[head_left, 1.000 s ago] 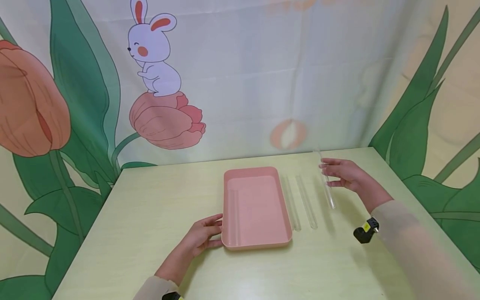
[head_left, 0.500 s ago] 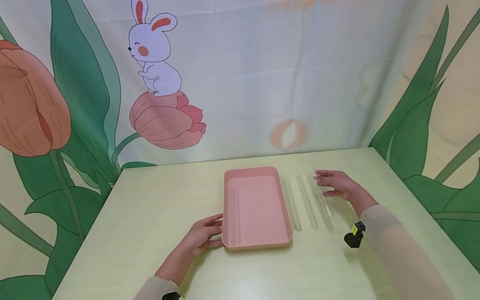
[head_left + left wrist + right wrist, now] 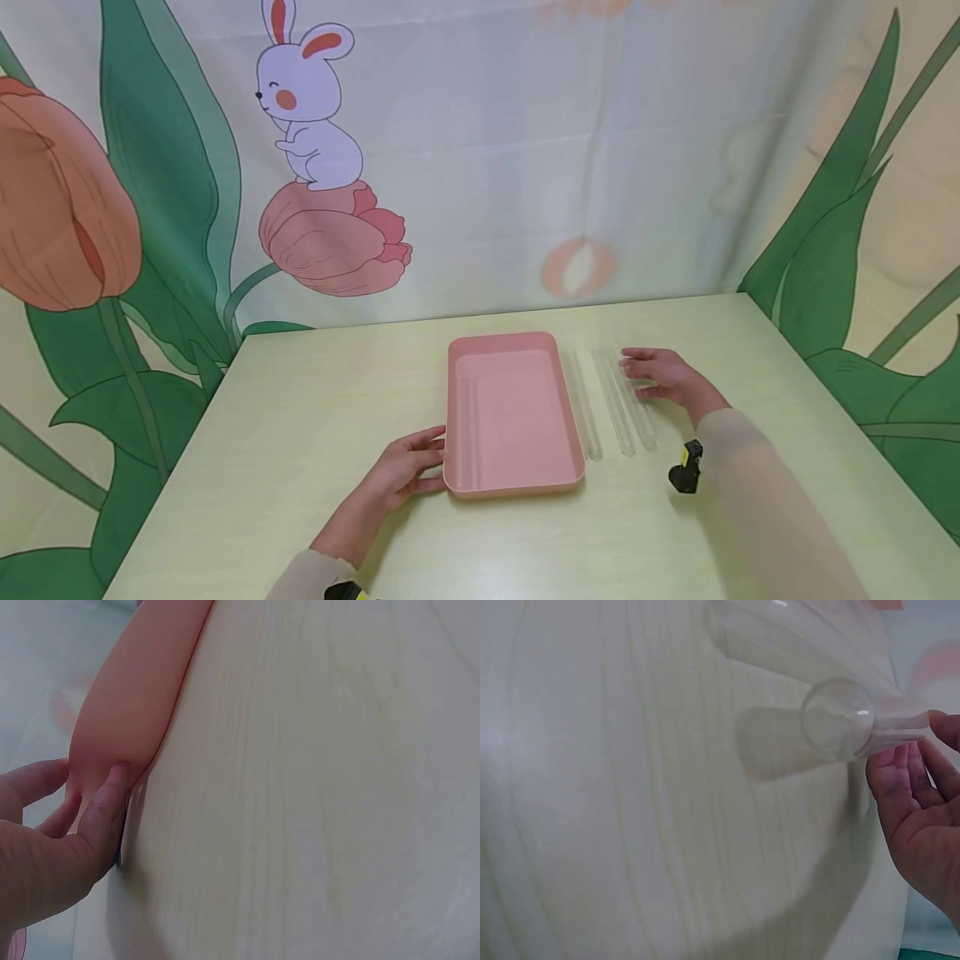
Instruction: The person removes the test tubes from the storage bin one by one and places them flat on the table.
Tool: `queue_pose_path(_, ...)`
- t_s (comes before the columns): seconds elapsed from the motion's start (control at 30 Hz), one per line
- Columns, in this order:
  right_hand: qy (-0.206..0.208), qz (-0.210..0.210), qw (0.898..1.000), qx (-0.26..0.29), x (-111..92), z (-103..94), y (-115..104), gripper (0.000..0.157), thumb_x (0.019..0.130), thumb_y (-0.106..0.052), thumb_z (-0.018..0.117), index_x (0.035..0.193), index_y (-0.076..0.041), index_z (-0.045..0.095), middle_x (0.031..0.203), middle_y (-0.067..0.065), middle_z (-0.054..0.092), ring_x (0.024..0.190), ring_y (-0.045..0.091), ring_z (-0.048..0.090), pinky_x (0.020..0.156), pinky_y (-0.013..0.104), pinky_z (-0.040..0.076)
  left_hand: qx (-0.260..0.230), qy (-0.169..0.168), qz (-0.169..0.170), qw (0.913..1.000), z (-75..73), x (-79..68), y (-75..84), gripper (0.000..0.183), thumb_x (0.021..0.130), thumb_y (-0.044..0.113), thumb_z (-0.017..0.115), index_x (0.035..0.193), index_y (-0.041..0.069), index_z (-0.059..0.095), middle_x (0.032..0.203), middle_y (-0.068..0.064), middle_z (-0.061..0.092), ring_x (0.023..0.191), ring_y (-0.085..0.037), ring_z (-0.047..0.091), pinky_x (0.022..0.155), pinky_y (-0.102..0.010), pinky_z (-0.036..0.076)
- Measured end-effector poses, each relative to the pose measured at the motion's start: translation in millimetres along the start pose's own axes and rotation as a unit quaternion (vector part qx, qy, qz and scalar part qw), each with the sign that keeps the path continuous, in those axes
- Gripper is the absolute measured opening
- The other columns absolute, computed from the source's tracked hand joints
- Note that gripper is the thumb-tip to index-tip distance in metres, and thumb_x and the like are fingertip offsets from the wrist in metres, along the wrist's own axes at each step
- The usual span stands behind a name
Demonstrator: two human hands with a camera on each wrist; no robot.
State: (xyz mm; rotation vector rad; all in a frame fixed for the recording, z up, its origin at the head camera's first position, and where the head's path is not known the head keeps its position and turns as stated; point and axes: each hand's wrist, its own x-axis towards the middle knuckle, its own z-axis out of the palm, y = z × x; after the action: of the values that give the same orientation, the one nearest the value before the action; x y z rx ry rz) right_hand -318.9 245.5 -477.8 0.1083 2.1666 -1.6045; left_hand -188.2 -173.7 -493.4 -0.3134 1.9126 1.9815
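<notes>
A pink tray (image 3: 517,490) lies on the table, with one clear tube (image 3: 468,442) along its left side. My left hand (image 3: 405,471) holds the tray by its near left corner; in the left wrist view the thumb (image 3: 105,806) presses the outer wall. Between thumb and fingers, my right hand (image 3: 666,379) pinches another clear tube (image 3: 643,421), seen nearly end-on in the right wrist view as a round rim (image 3: 838,720). It is low over the table, its shadow beside it. Two more clear tubes lie right of the tray, one near its wall (image 3: 585,408), one farther right (image 3: 617,408).
The pale wood-grain table (image 3: 330,400) ends at the back against a printed cloth (image 3: 465,167) with a rabbit and tulips. Dark wrist devices (image 3: 686,468) sit at both sleeves.
My right hand has moved left, down and nearer with its tube, which now is close beside the tubes on the table. My left hand and the tray have stayed in place.
</notes>
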Motion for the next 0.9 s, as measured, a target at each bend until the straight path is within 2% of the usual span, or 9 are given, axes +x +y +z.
queue_pose_path(0.2, 0.009, 0.011, 1.0, 0.007, 5.3, 0.2, 6.7, 0.062, 0.106, -0.021, 0.054, 0.159, 0.001, 0.03, 0.157, 0.022, 0.042, 0.097, 0.003, 0.055, 0.075, 0.02, 0.058, -0.002, 0.0, -0.001, 1.0, 0.0, 1.1, 0.4, 0.052, 0.099, -0.003, 0.056, 0.15, -0.001, 0.048, 0.147, -0.029, 0.054, 0.103, -0.02, 0.07, 0.082, -0.042, 0.065)
queue_pose_path(0.37, -0.004, 0.004, 1.0, -0.001, 7.0, -0.4, 6.4, 0.069, 0.101, -0.029, 0.065, 0.156, 0.0, 0.036, 0.141, 0.017, 0.055, 0.101, 0.011, 0.055, 0.075, 0.02, 0.059, -0.002, 0.005, 0.0, 1.0, -0.7, 1.8, 0.8, 0.05, 0.099, -0.002, 0.057, 0.149, -0.001, 0.05, 0.145, -0.029, 0.055, 0.103, -0.02, 0.07, 0.082, -0.043, 0.065)
queue_pose_path(0.5, -0.007, 0.003, 1.0, -0.019, 7.7, 2.1, 3.6, 0.066, 0.102, -0.025, 0.061, 0.157, 0.003, 0.034, 0.147, 0.024, 0.051, 0.109, 0.016, 0.055, 0.073, 0.02, 0.059, 0.0, 0.002, 0.0, 1.0, -1.0, 1.5, 1.3, 0.051, 0.099, -0.002, 0.057, 0.15, -0.001, 0.048, 0.147, -0.029, 0.054, 0.103, -0.02, 0.07, 0.082, -0.042, 0.066)
queue_pose_path(0.6, -0.003, 0.003, 0.999, -0.041, 7.7, 6.0, 1.4, 0.062, 0.105, -0.018, 0.052, 0.158, 0.006, 0.029, 0.157, 0.029, 0.04, 0.114, 0.018, 0.053, 0.071, 0.02, 0.058, 0.0, -0.008, 0.003, 1.0, -1.4, 0.7, 1.0, 0.053, 0.099, -0.002, 0.056, 0.151, -0.002, 0.046, 0.148, -0.031, 0.051, 0.104, -0.02, 0.069, 0.082, -0.041, 0.066)
queue_pose_path(0.8, 0.012, -0.009, 0.997, -0.071, 6.4, 14.6, -3.6, 0.061, 0.102, -0.009, 0.053, 0.155, 0.011, 0.03, 0.145, 0.029, 0.049, 0.09, 0.007, 0.054, 0.065, 0.02, 0.057, -0.004, -0.015, 0.008, 0.9998, -1.9, 0.2, -0.8, 0.054, 0.099, -0.002, 0.056, 0.152, -0.003, 0.045, 0.149, -0.032, 0.05, 0.106, -0.02, 0.069, 0.083, -0.042, 0.065)
queue_pose_path(0.9, 0.016, -0.009, 0.996, -0.083, 4.7, 18.9, -7.0, 0.061, 0.1, -0.005, 0.054, 0.154, 0.012, 0.031, 0.139, 0.027, 0.053, 0.085, 0.006, 0.053, 0.064, 0.02, 0.057, -0.004, -0.015, 0.007, 0.9999, -2.0, 1.2, -1.4, 0.054, 0.099, -0.002, 0.056, 0.151, -0.003, 0.045, 0.149, -0.032, 0.05, 0.106, -0.02, 0.069, 0.084, -0.043, 0.065)
